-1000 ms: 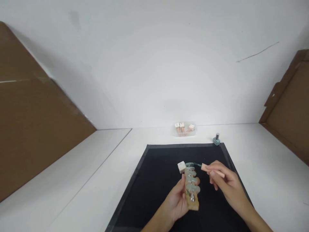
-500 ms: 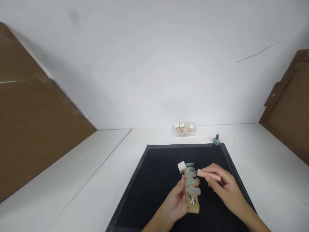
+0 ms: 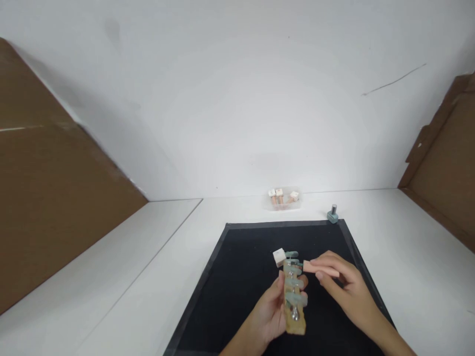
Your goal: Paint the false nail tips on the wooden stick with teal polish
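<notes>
My left hand (image 3: 270, 309) is closed around a yellowish display strip (image 3: 296, 325) carrying a row of pale green false nails (image 3: 296, 298) on silvery mounts. Between the fingers of my right hand (image 3: 343, 279) is a nail polish brush (image 3: 321, 268) with a long peach handle. Its narrow tip points left and reaches the nails near the strip's far end; I cannot make out whether it touches one. Just beyond that end is a white cube-shaped bottle (image 3: 279, 257), and what supports it is hidden.
A black mat (image 3: 218, 296) covers the white tabletop (image 3: 148, 277) below my hands. Behind it, a clear tray (image 3: 285, 206) holds white blocks with peach handles. A green bottle with a silver cap (image 3: 332, 215) stands by the mat's far right corner. Brown cardboard panels (image 3: 55, 198) flank both sides.
The strip has tilted slightly in my left hand, its near end and lower nails shifting a little toward me. My right hand and the brush have hardly moved.
</notes>
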The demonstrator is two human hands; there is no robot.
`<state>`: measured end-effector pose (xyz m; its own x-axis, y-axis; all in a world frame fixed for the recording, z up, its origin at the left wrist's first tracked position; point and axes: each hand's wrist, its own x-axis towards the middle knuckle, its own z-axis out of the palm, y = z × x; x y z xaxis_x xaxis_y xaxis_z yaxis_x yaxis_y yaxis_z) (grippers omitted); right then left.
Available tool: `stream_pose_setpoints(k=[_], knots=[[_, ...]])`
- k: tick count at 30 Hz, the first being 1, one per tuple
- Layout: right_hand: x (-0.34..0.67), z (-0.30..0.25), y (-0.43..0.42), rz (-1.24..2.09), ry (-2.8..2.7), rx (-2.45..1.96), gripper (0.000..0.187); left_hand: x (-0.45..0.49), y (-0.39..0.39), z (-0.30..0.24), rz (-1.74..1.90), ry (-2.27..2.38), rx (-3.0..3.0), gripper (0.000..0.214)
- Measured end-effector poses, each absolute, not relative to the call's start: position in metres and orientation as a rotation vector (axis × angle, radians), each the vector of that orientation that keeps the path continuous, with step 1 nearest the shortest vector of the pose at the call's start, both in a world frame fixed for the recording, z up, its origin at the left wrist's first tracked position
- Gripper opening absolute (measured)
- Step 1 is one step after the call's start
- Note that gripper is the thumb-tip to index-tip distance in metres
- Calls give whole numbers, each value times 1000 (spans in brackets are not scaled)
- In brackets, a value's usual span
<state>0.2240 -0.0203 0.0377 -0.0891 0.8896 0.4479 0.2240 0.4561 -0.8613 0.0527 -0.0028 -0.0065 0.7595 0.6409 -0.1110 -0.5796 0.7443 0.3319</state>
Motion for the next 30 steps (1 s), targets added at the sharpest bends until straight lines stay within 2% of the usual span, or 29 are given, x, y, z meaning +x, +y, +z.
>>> stream_pose_setpoints(k=[12,19,21,25,30], knots=[[222,39,-21,714,-1571,-1029,13,51,-2,-6,676,242,260,37],[221,41,-21,724,-1520,-1053,14,51,-4,-4,709,233,337,32],[221,42,-22,736,-1487,-1055,15,52,-4,-2,734,229,363,39],[220,40,-23,750,-1350,-1089,20,51,-5,5,796,265,395,69],[220,32,-23,967,-1091,-1015,20,49,-6,11,878,420,519,73]])
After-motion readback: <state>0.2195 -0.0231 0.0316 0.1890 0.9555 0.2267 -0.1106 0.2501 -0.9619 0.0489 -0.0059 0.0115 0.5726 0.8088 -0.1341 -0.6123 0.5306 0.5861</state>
